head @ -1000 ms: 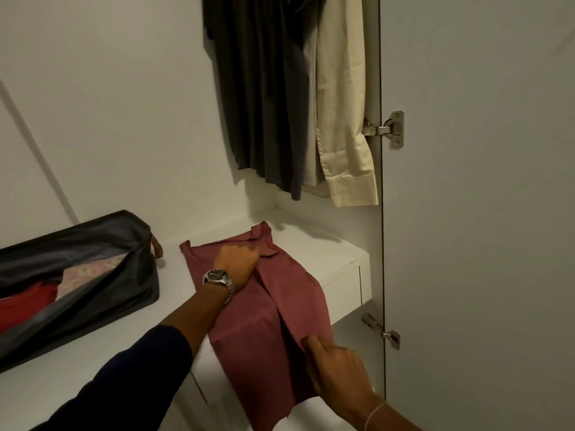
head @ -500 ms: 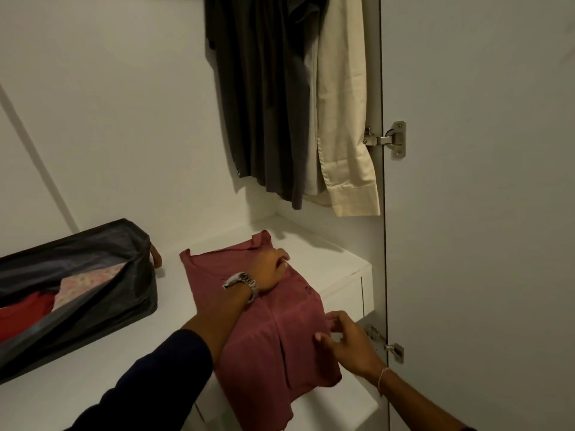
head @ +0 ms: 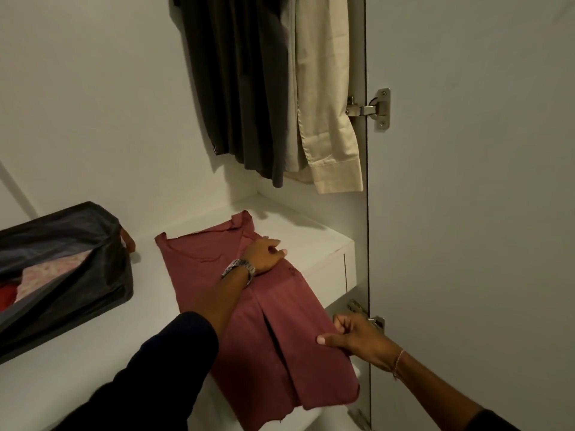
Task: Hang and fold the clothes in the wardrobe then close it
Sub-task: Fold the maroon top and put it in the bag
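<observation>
Shirt: maroon shirt [head: 214,275] lay partly folded on the white shelf [head: 93,353], its lower end hanging over the front edge.
Left hand [head: 264,253]: pressed flat near the collar, fingers fairly straight.
Right hand [head: 354,337]: pinched the shirt's right edge.
Hanging clothes: dark garments [head: 236,82] and a cream shirt [head: 326,98] hung above.
Bag: open dark bag [head: 77,275] sat left.
Door: wardrobe door [head: 473,197] stood open at right.

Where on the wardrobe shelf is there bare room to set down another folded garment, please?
Bare white shelf lies behind the maroon shirt, below the hanging shirts. Another strip runs between the shirt and the dark storage bag. The front right is crowded by both hands and the overhanging shirt.
</observation>
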